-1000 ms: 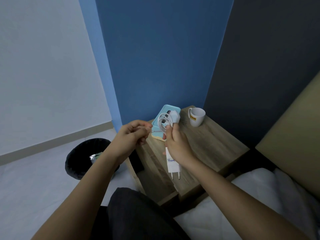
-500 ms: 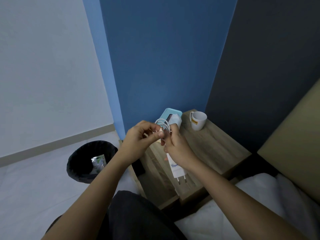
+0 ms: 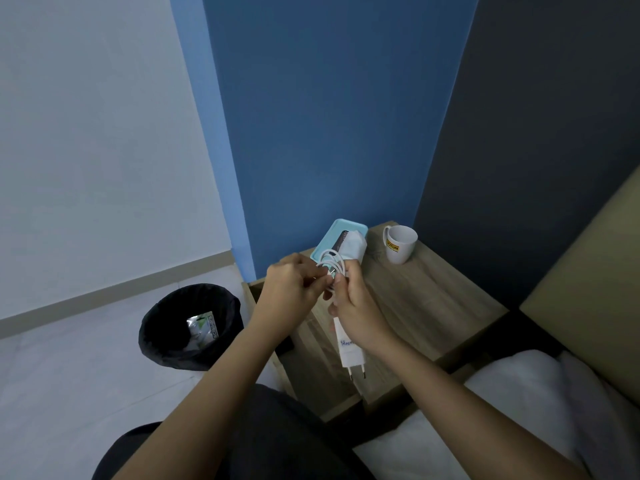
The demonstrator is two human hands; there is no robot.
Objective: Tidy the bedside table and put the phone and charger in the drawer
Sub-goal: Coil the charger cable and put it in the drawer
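My right hand [image 3: 356, 306] grips a white charger plug [image 3: 351, 351] with its prongs pointing down, over the wooden bedside table [image 3: 426, 306]. A coiled white cable [image 3: 331, 265] loops above my fingers, and my left hand [image 3: 292, 292] pinches its end against the coil. A white cloth or tissue piece [image 3: 354, 249] sticks up from my right hand. Behind it, a phone in a light blue case [image 3: 334, 233] lies at the table's back left corner, partly hidden by the cable and cloth.
A white mug [image 3: 400, 244] with a yellow label stands at the back of the table. A black waste bin [image 3: 190, 327] with a wrapper inside sits on the floor to the left. White bedding [image 3: 519, 393] and a tan headboard [image 3: 588, 271] lie to the right.
My left hand moved right and closed in on the cable coil held by my right hand; both hands now touch the cable.
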